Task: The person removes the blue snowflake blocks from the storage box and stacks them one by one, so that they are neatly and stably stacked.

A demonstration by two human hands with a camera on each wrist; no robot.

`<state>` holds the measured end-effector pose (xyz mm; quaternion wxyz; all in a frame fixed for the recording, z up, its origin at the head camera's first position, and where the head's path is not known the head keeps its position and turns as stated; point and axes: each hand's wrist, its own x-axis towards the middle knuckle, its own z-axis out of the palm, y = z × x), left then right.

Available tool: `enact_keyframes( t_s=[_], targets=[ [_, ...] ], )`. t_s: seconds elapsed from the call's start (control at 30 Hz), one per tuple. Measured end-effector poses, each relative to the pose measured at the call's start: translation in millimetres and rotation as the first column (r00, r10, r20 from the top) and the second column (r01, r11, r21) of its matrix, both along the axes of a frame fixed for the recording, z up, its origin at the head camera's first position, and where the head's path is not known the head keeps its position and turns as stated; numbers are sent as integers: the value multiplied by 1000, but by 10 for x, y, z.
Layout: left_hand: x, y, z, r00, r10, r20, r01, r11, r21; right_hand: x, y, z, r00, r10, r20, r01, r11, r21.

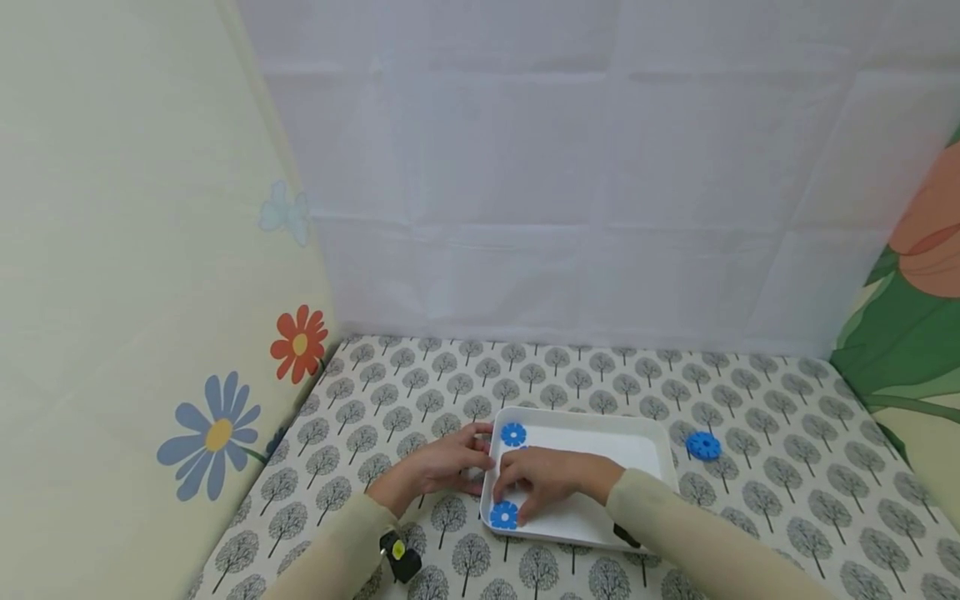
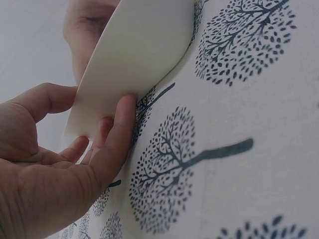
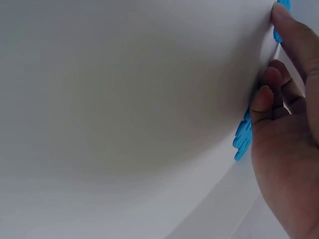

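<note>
Creased pale sheeting [image 1: 465, 167] hangs behind the tree-patterned bench [image 1: 780, 500]. From my end of the feed, I find the near blue flower [image 1: 504, 515] in the near left corner of a white tray [image 1: 630, 446], under the right hand [image 1: 547, 473], whose thumb and a finger seem to pinch its edges. To seat it well, I would press it flat on the tray floor, square it with the left wall, then part the fingers evenly and lift straight up so no fingertip drags it askew. I would also mind the middle blue flower [image 1: 523, 448], mostly hidden behind the knuckles. The right forearm [image 1: 697, 533] slants in from the lower right, its hand arched with the other fingers curled beneath. Beside it, the left hand [image 1: 446, 461] holds the tray by its left wall, fingers bent against the outer face and rim; I would want that hold light but steady. A far blue flower [image 1: 513, 434] lies in the far left corner. Beyond the tray's right side, well apart from both hands, a blue disc [image 1: 703, 446] rests on the bench; I cannot tell whether it is one piece or several.
</note>
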<state>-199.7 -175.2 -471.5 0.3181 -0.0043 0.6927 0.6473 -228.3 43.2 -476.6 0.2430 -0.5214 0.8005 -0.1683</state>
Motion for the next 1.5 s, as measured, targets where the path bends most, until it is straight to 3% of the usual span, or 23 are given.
enact_keyframes(
  t_s=[0.4, 0.83, 1.17, 1.5],
  targets=[
    [10, 1, 17, 1000, 0, 2, 0, 1000, 3, 41, 22, 25, 1000, 5, 22, -5, 1000, -10],
    [14, 9, 27, 1000, -3, 9, 3, 1000, -8, 30, 48, 46, 993, -63, 97, 64, 998, -5],
    [10, 8, 18, 1000, -1, 11, 1, 1000, -1, 4, 45, 13, 999, 0, 32, 0, 1000, 0],
    [8, 6, 26, 1000, -5, 8, 5, 1000, -2, 12, 43, 46, 997, -36, 61, 36, 999, 13]
  ],
)
